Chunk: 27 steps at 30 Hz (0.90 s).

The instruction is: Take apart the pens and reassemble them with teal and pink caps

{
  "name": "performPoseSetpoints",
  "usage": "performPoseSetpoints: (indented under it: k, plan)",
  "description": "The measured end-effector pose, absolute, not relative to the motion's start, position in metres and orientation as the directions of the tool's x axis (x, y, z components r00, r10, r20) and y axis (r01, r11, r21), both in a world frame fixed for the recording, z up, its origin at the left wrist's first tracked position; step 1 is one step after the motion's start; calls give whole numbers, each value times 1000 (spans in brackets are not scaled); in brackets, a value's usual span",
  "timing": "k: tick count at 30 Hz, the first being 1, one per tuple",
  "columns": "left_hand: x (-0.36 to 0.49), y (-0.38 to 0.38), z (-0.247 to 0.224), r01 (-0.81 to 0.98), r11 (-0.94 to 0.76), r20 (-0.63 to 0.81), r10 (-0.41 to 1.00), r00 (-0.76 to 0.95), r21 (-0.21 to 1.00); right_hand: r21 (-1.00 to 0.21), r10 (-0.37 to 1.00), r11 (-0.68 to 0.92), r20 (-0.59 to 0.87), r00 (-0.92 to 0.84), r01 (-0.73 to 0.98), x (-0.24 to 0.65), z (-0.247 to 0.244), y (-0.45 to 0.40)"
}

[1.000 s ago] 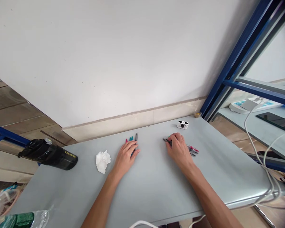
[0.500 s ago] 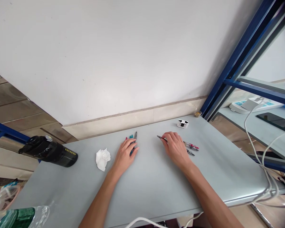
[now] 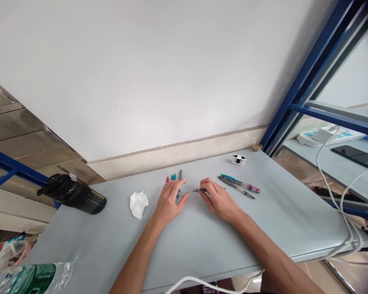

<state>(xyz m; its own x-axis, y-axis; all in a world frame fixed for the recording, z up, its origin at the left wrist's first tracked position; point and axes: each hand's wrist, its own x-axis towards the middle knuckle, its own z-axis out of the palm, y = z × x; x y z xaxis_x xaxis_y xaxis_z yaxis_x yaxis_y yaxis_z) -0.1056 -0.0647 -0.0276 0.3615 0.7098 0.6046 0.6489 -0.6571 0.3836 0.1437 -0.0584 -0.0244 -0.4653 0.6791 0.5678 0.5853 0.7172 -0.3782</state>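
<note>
My right hand (image 3: 220,200) pinches a dark slim pen (image 3: 199,190) above the middle of the grey tabletop, its tip pointing left toward my left hand. My left hand (image 3: 168,201) rests with thumb and fingers apart beside a small group of pen caps. Past its fingertips show a pink cap (image 3: 167,179), teal caps (image 3: 173,177) and a grey cap (image 3: 180,174). Dark small pieces lie between thumb and fingers, partly covered. Several pens (image 3: 241,184), teal, red-ended and black, lie side by side to the right of my right hand.
A crumpled white tissue (image 3: 138,204) lies left of my left hand. Further left a black bottle (image 3: 75,194) lies tilted. A small white device (image 3: 238,159) and a little clear container (image 3: 256,147) stand at the back right. White cables (image 3: 345,212) hang over the right edge.
My right hand has moved left and slightly down with the pen, uncovering the pens to its right. My left hand has shifted a little right, its thumb more spread. The view has turned slightly.
</note>
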Motion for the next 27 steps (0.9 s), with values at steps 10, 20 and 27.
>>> performPoseSetpoints:
  k: [10,20,27]
  plan:
    - [-97,-67,-30,613,-696,586,689,426,374,-398,699,713,466,-542,577,145,-24,-56]
    - [-98,-68,-27,634,-711,508,684,524,304,-445,724,689,395,-565,572,144,-28,-61]
    - [-98,-69,-22,609,-722,521,676,522,327,-374,664,748,423,-616,548,141,-27,-62]
